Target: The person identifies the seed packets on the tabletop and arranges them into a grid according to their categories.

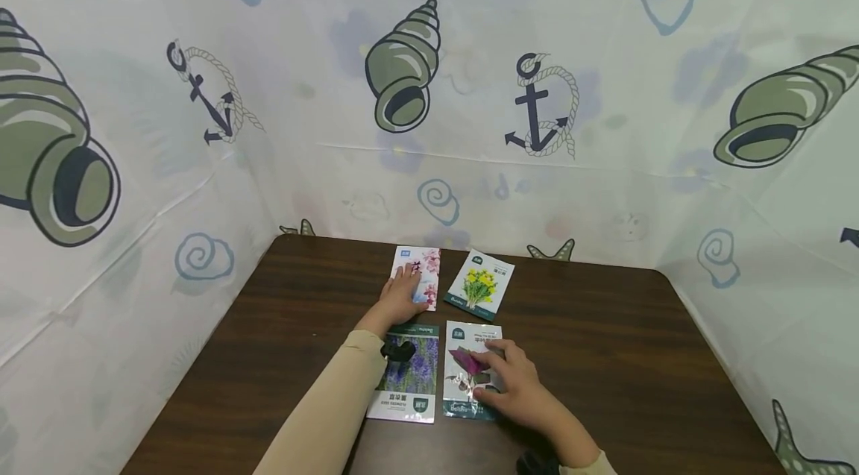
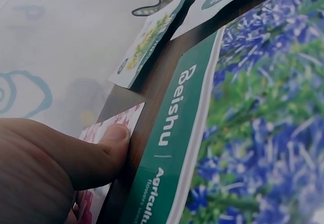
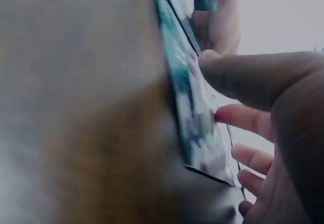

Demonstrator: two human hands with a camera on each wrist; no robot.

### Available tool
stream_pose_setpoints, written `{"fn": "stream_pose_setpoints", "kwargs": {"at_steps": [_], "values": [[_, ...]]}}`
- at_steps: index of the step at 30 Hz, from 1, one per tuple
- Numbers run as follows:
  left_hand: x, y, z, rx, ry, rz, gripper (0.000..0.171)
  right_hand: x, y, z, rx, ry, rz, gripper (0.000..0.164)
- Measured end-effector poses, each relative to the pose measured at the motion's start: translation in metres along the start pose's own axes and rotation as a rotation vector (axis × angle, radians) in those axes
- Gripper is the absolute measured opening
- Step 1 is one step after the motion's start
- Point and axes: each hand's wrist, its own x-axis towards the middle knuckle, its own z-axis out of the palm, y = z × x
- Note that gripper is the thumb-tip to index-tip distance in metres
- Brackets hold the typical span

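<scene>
Four seed packets lie on a dark wooden table in two rows. My left hand point(image 1: 400, 297) rests on the white packet with pink blossoms point(image 1: 431, 277) at the back left, fingers spread, thumb by its near edge. My right hand point(image 1: 522, 388) is over the right part of the packet with a purple plant point(image 1: 463, 374) at the front right, its fingertips and thumb apart on or close above the face. Under my left wrist lies the lavender packet point(image 1: 416, 374). The yellow-flower packet point(image 1: 479, 285) lies tilted at the back right, apart from both hands.
The brown table point(image 1: 590, 341) meets white cloth walls point(image 1: 470, 109) printed with shells and anchors at its back and sides. A grey-brown surface point(image 1: 429, 453) shows at the near middle, below the front packets. A black band point(image 1: 399, 350) is on my left wrist.
</scene>
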Motion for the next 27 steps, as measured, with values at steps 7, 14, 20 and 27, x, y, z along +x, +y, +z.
{"fn": "stream_pose_setpoints", "kwargs": {"at_steps": [7,14,20,27], "values": [[-0.006,0.003,-0.003,0.004,-0.003,-0.010,0.089,0.026,0.029,-0.020,0.261,0.053,0.073,0.048],[-0.010,0.003,-0.001,-0.006,0.006,0.006,0.089,0.033,0.038,-0.026,0.335,0.010,0.125,0.053],[-0.013,-0.004,0.001,0.009,-0.002,-0.022,0.090,0.037,0.035,-0.023,0.251,-0.006,0.188,0.064],[-0.018,0.004,-0.008,-0.038,0.024,0.015,0.089,0.036,0.041,-0.023,0.361,0.072,0.199,0.068]]}}
